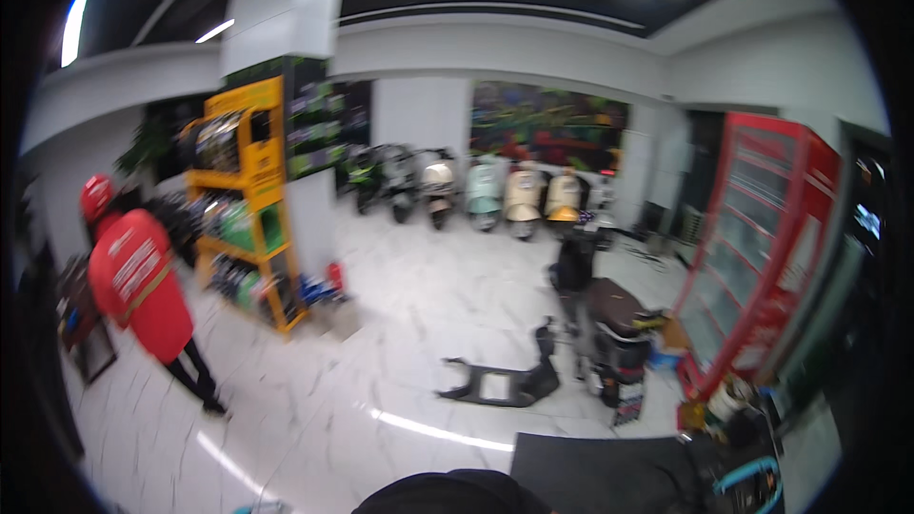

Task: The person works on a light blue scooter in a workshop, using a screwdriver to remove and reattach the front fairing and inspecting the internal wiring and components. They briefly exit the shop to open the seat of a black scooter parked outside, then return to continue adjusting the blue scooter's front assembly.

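Neither the left hand nor the right hand shows in the frame, so whether they are wide, narrow or holding something I cannot tell. The dark motor scooter [619, 312] with a brown seat stands right of centre, its tail toward the lower edge. Just left of it, a black scooter body panel [541, 381] with a squarish opening lies on the white marbled floor [409, 300]. Along the lower edge, right of the middle, runs a black tabletop [595, 471]; at its right end sits a dark object with a bright cyan rim [776, 493], too blurred to name. A black rounded shape [438, 493] fills the bottom middle. On the right leans a red glass-door display fridge [807, 219]. At left, a co-worker in a red jacket [143, 271] stands near a yellow rack [255, 171], and parked scooters [523, 200] line the upper middle
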Motion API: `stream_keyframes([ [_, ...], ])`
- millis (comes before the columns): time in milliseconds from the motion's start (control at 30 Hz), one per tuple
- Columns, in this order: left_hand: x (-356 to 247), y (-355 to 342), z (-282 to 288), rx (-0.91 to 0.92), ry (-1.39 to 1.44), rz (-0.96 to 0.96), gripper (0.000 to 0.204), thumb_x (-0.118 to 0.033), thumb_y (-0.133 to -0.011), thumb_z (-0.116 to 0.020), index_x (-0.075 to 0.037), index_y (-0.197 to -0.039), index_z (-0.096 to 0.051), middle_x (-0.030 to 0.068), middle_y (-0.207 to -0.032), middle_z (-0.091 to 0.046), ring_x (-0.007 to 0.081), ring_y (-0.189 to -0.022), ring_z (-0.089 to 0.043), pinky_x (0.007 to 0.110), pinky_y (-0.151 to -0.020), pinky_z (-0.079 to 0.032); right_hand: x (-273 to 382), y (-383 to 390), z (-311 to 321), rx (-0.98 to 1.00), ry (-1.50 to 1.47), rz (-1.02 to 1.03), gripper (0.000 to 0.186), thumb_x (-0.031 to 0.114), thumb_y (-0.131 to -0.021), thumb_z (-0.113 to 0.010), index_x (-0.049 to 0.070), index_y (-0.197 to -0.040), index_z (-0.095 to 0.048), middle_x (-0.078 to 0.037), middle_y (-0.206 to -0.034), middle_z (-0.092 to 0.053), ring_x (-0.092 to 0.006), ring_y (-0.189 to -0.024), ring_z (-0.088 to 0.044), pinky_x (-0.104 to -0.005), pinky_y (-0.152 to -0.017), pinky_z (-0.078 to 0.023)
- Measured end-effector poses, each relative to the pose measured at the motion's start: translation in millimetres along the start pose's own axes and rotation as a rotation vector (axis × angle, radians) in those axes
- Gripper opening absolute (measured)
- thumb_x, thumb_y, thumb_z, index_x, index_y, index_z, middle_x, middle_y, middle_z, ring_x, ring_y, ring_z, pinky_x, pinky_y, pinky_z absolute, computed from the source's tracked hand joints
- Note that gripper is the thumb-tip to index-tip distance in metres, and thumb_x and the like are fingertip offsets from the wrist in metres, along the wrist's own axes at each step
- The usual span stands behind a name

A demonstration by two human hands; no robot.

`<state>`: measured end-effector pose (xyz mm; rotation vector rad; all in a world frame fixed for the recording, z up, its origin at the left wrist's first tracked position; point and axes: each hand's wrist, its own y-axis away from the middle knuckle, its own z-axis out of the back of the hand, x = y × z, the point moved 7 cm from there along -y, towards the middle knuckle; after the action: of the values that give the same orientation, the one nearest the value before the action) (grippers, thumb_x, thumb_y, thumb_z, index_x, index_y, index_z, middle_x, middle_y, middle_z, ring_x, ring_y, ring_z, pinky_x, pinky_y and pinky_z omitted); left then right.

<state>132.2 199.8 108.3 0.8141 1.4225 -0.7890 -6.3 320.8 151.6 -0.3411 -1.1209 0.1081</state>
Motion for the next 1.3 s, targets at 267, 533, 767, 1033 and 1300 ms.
stream_keyframes([
  [267, -11.2, 225.0, 137.3, -0.258, 0.834, -0.126, 0.028, -0.017, -0.103, -0.073, 0.005, -0.120, -0.076, 0.0137, -0.107, -0.079, 0.0212, -0.096, -0.076, 0.039, -0.082, -0.062, 112.6, -114.6, -229.5, 0.676, 0.055, 0.377, 0.017, 0.011, -0.100, -0.079, 0.002, -0.114, -0.075, -0.014, -0.103, -0.072, -0.0252, -0.088, -0.070, -0.0395, -0.079, -0.057],
  [533, -2.3, 348.4, 176.0, -0.529, 0.951, -0.417, 0.022, -0.021, -0.104, -0.074, 0.000, -0.111, -0.074, 0.0063, -0.093, -0.075, 0.0152, -0.082, -0.071, 0.032, -0.072, -0.059, 164.3, -123.6, -392.6, 0.990, -0.207, 0.260, 0.064, -0.003, -0.084, -0.087, 0.003, -0.140, -0.057, -0.002, -0.086, -0.061, -0.0099, -0.080, -0.057, -0.0263, -0.074, -0.048],
  [767, 42.9, 400.0, 182.5, -0.995, 0.890, -0.532, 0.020, -0.025, -0.106, -0.072, -0.005, -0.101, -0.072, 0.0045, -0.089, -0.073, 0.0155, -0.080, -0.072, 0.032, -0.072, -0.058, 141.4, -151.9, -399.3, 1.005, -0.067, 0.118, 0.082, -0.003, -0.091, -0.082, 0.007, -0.159, -0.038, 0.001, -0.096, -0.058, -0.0068, -0.080, -0.052, -0.0230, -0.072, -0.045],
  [1033, 106.4, 482.7, 195.0, -1.301, 1.016, -0.665, 0.014, -0.022, -0.107, -0.069, -0.009, -0.101, -0.070, 0.0022, -0.093, -0.071, 0.0144, -0.084, -0.067, 0.033, -0.083, -0.057, 43.0, -208.2, -335.1, 0.522, 0.477, 0.126, 0.033, 0.034, -0.111, -0.062, 0.007, -0.124, -0.076, -0.013, -0.103, -0.073, -0.0278, -0.088, -0.071, -0.0437, -0.082, -0.059],
  [1300, 105.9, 543.7, 309.1, -1.415, 1.046, -0.411, 0.020, -0.020, -0.105, -0.073, -0.005, -0.117, -0.070, 0.0029, -0.096, -0.067, 0.0161, -0.087, -0.064, 0.032, -0.083, -0.056, 126.7, -247.5, -349.9, 0.047, -0.133, -0.067, 0.035, 0.026, -0.109, -0.062, 0.000, -0.131, -0.071, -0.002, -0.079, -0.065, -0.0115, -0.068, -0.060, -0.0302, -0.062, -0.051],
])
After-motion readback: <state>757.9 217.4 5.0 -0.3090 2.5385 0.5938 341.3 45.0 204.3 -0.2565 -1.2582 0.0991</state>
